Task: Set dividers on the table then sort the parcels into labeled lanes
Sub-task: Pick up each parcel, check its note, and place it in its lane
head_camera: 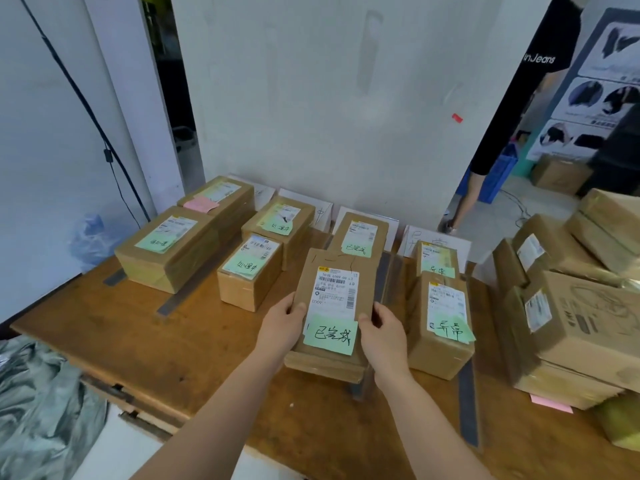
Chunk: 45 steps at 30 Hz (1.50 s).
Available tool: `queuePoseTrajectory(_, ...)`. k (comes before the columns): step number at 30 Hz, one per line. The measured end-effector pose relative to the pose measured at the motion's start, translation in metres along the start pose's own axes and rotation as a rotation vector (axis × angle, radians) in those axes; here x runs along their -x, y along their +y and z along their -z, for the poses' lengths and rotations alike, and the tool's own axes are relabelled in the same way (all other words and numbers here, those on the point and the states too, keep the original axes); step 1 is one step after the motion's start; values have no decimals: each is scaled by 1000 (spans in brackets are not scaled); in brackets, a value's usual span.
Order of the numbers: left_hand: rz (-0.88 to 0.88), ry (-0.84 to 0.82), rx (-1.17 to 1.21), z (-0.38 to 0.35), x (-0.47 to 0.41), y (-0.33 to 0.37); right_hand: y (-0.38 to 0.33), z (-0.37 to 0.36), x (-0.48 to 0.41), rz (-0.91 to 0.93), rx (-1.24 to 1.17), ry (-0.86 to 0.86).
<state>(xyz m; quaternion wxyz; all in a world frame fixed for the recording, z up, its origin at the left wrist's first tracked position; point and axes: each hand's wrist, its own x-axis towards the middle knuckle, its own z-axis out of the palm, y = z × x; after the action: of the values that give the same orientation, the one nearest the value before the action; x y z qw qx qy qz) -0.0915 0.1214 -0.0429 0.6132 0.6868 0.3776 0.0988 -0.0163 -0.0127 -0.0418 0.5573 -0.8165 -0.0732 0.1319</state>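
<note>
I hold a flat brown parcel (pixel 337 292) with a white shipping label and a green handwritten note, low over the wooden table (pixel 145 337). My left hand (pixel 282 327) grips its left edge and my right hand (pixel 382 332) grips its right edge. It sits in the third lane, in front of another green-noted parcel (pixel 360 237). Grey divider strips (pixel 188 289) (pixel 467 400) lie between the lanes. Two parcels (pixel 166 247) (pixel 218 199) fill the left lane, two (pixel 251 268) (pixel 280 220) the second, and two (pixel 441 320) (pixel 437 259) the right lane.
White lane cards (pixel 438 242) lean against the wall behind the rows. A heap of unsorted cardboard boxes (pixel 571 317) crowds the table's right end, with a pink note (pixel 550 403) beside it. A person in a black top (pixel 512 116) stands at the back right. Grey plastic bags (pixel 41 403) lie at lower left.
</note>
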Motion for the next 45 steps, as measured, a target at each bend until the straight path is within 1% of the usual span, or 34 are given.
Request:
queuePoseTrajectory(5, 43, -32, -59, -7, -34, -8, 13, -14, -28, -46, 132, 1)
queuePoseTrajectory(8, 71, -59, -91, -10, -54, -15, 19, -22, -42, -104, 181, -2)
queuePoseTrajectory(12, 88, -109, -155, -11, -76, -21, 23, -30, -52, -170, 210, -16)
queuePoseTrajectory(17, 94, -174, -205, -11, -93, -21, 23, -35, -58, -224, 192, 28)
queuePoseTrajectory(23, 45, -252, -235, -16, -101, -19, 26, -41, -65, -234, 277, 20)
queuePoseTrajectory(26, 24, -255, -240, -18, -103, -16, 28, -42, -68, -233, 356, 27)
queuePoseTrajectory(32, 6, -258, -339, -17, -107, -21, 34, -46, -68, -185, 454, 44)
queuePoseTrajectory(36, -78, -268, -434, -14, -107, -17, 29, -47, -66, -190, 492, 48)
queuePoseTrajectory(39, -193, -268, -573, -12, -105, -10, 24, -43, -62, -131, 511, 62)
queuePoseTrajectory(45, -528, -253, -819, -12, -97, 16, 10, -19, -43, 65, 622, 102)
